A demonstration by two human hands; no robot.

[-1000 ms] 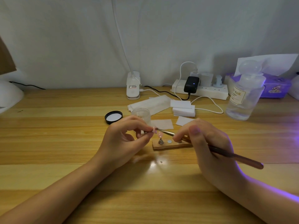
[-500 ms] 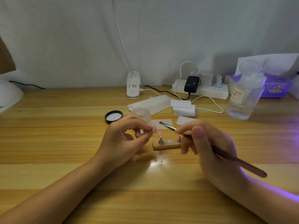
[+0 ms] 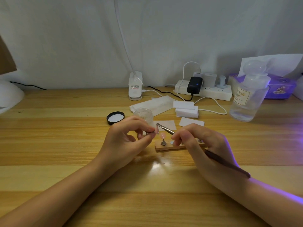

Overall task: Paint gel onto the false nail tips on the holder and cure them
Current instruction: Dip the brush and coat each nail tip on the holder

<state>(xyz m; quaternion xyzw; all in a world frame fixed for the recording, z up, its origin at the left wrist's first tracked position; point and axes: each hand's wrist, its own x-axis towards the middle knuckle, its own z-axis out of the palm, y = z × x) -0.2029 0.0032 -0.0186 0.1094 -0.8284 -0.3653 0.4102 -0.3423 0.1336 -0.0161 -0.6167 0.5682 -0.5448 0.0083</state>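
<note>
The left hand (image 3: 126,141) is pinching a small metal stand (image 3: 150,132) between its thumb and first finger, and a pale pink false nail tip (image 3: 157,129) is sticking up from the end of that stand, just right of the fingertips. The right hand (image 3: 203,145) is gripping a long thin brush with a dark handle and a silver neck (image 3: 165,129) like a pencil. The brush tip is sitting just right of the held nail tip, very close — I cannot tell if they are touching.

Below and between the two hands, a flat wooden holder (image 3: 164,147) is lying on the light wooden table (image 3: 65,145). One more pink nail tip (image 3: 162,135) is standing on a silver cone at the left end of the holder. So two nail tips are showing. Beside that cone a round silver spot is sitting bare, and two more silver bits are peeking out past the right hand's fingers.

Just past the left hand, one small clear jar (image 3: 144,113) is standing open, with its one round black lid (image 3: 115,117) lying upside down to the left. Farther back, some white wipes (image 3: 186,108) are lying about. On the far right, one clear plastic bottle with a label (image 3: 246,102) is standing — near it one white power strip (image 3: 203,92) is lying by the wall.
</note>
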